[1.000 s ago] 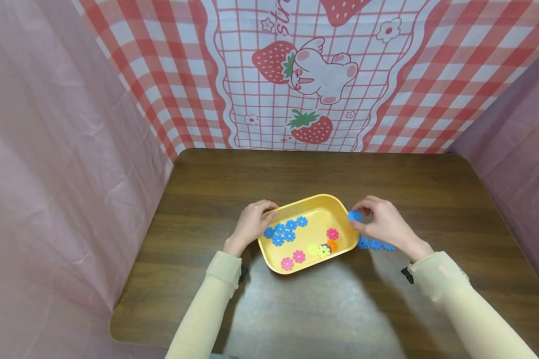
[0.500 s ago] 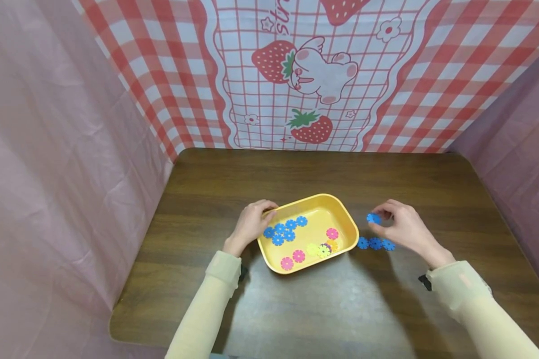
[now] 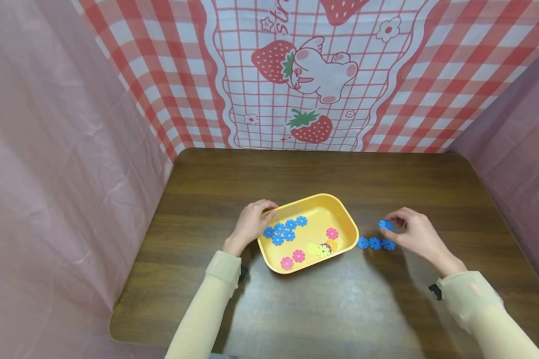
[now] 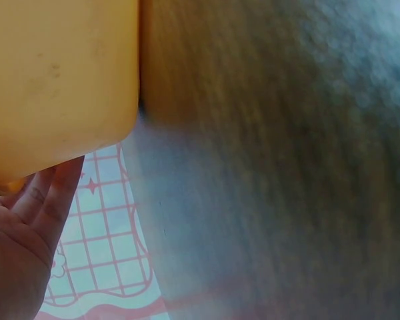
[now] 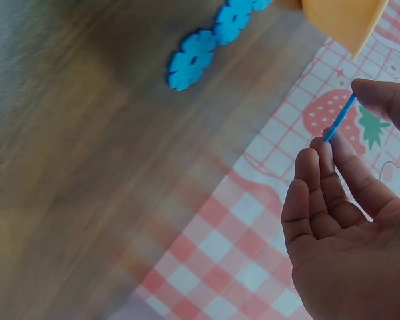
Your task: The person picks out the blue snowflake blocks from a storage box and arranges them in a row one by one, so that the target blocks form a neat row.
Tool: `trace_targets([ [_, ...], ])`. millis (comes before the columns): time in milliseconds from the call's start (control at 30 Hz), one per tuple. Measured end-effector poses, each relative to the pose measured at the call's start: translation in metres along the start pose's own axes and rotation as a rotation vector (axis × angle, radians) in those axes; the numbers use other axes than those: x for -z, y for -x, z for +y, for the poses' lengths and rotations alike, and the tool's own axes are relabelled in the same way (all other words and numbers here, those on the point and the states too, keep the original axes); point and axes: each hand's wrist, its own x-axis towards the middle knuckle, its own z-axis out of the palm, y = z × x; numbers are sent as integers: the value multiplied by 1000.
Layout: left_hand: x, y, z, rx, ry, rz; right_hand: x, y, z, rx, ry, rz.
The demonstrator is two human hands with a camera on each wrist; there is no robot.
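Observation:
A yellow tray sits at an angle mid-table, and my left hand grips its left end, thumb over the rim. From the left wrist view, the fingers lie against the tray's outer wall. My right hand pinches a blue snowflake disc between thumb and fingers, above the table to the right of the tray. That disc shows edge-on in the right wrist view. Below it, three blue snowflake discs lie in a row on the tabletop, starting near the tray's right corner.
Inside the tray several blue discs cluster at the left. Pink discs, yellow discs and an orange disc lie along its near side and right. A strawberry-print cloth hangs behind the wooden table.
My right hand has carried the blue snowflake disc rightward and slightly nearer, from beside the tray's right rim to above the row's right end. The left hand and tray stay put.

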Motion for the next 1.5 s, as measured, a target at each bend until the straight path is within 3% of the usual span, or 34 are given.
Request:
trace_targets([
  [200, 0, 0, -1, -2, -4, 5, 2, 8, 10, -27, -3, -26],
  [433, 0, 0, -1, 3, -2, 1, 2, 15, 18, -27, 25, 15],
  [867, 0, -1, 0, 8, 1, -11, -4, 28, 37, -65, 5, 12],
  [1500, 0, -1, 0, 5, -4, -1, -12, 38, 53, -128, 13, -43],
])
